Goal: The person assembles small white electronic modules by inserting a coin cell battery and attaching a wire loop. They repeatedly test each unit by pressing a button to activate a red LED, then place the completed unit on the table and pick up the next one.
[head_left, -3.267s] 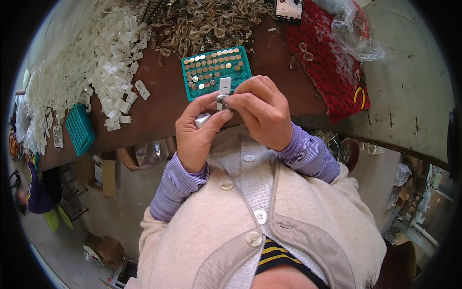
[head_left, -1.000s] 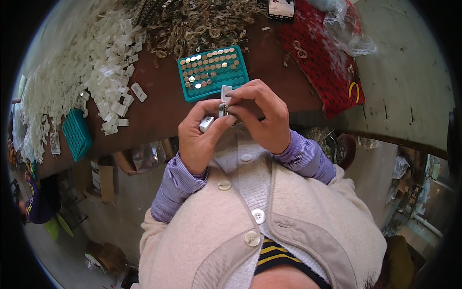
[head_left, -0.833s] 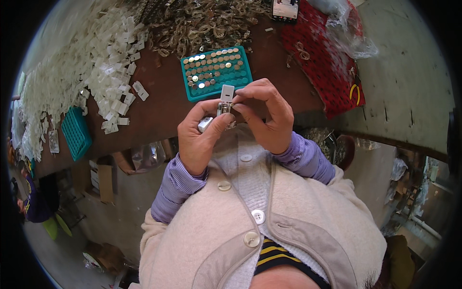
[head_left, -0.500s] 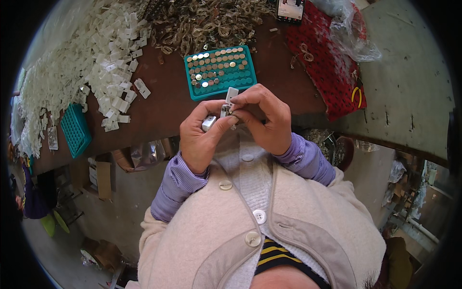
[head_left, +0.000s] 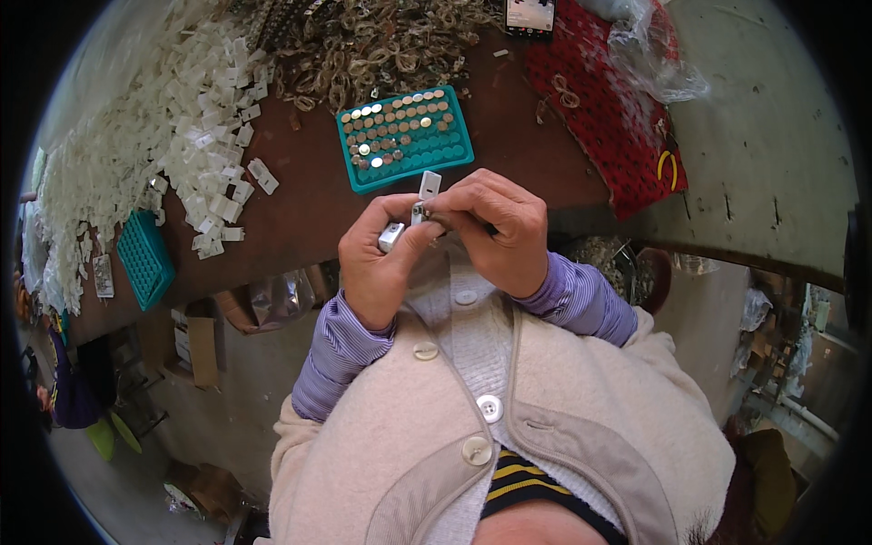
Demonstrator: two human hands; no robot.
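My left hand [head_left: 372, 268] is closed around a small white plastic case [head_left: 430, 185], whose lid stands up and whose inside shows metal parts. A second white case [head_left: 391, 237] is tucked against the same hand's fingers. My right hand [head_left: 507, 234] is curled, its fingertips pressed together at the first case's open side. Whatever those fingertips pinch is hidden. Just beyond my hands lies a teal tray [head_left: 409, 177] with rows of round coin cells [head_left: 377, 130]; several slots at its near right hold none.
A big heap of white plastic cases [head_left: 195, 118] covers the left. Coiled wires [head_left: 372, 45] are piled at the back. A second teal tray [head_left: 145, 261] sits near the left edge. Rightward are red cloth [head_left: 590, 118], a phone [head_left: 530, 16], clear plastic [head_left: 656, 54] and yellow-handled pliers [head_left: 668, 170].
My right fingers have curled further and shifted against the open case. My left hand keeps its hold on both cases. The table scene has shifted slightly left in view.
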